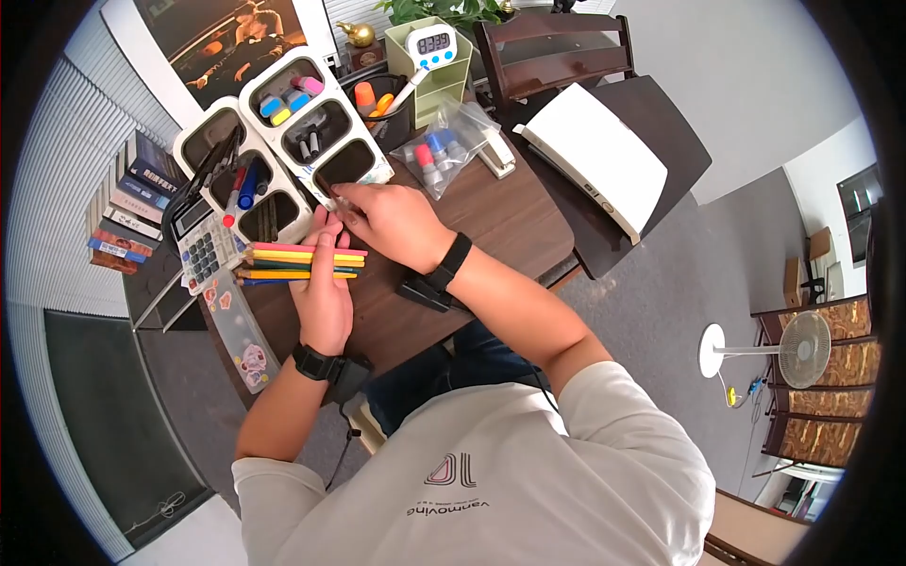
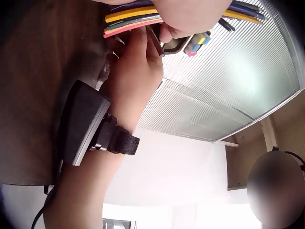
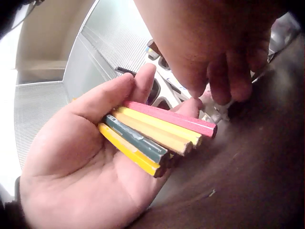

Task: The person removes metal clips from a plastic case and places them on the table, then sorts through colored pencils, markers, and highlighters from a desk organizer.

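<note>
My left hand (image 1: 322, 316) grips a bundle of coloured pencils (image 3: 167, 125), with the thumb laid across them. Pink, yellow, orange and dark green ones show, their flat ends pointing right. Just beyond it, my right hand (image 1: 396, 222) is at the near corner of a white organizer (image 1: 304, 111), fingers bent down. In the left wrist view a thin dark brown pencil-like stick (image 2: 156, 44) shows between its thumb and forefinger. The organizer's compartments hold coloured highlighters (image 1: 283, 106), dark pens and markers. The right hand partly hides the nearest compartment (image 1: 351, 162).
Left of the organizer lie a calculator (image 1: 209, 250) and a clear stickered case (image 1: 241, 335). Beyond the right hand are a bag of glue sticks (image 1: 444, 151), a white stapler (image 1: 496, 154), a black pen cup (image 1: 387, 123) and a green holder with a timer (image 1: 431, 45).
</note>
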Motion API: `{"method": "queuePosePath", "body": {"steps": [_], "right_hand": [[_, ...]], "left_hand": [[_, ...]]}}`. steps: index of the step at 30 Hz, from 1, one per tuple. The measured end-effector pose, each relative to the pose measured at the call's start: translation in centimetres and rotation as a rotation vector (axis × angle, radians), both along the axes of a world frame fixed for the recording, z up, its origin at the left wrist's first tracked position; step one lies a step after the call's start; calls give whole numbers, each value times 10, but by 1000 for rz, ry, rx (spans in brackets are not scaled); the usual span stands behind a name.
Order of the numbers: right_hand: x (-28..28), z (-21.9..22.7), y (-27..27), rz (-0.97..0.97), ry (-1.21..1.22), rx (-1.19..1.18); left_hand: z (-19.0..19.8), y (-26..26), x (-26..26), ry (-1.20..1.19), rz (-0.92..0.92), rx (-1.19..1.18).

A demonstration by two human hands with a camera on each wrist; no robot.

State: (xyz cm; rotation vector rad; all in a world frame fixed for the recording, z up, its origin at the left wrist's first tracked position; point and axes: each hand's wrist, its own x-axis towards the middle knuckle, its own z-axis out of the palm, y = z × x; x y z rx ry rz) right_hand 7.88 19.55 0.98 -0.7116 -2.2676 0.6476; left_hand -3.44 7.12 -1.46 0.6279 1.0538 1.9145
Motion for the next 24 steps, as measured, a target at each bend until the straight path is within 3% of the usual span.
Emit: {"method": "queuePosePath", "body": {"steps": [6, 11, 24], "right_hand": [[1, 0, -3, 10, 57, 49], [9, -1, 8, -144, -50, 31], [-6, -3, -2, -102, 18, 45]], "left_hand": [[-2, 1, -1, 135, 21, 13], [-4, 3, -5, 160, 27, 14], [-3, 7, -8, 130, -28, 29]]}}
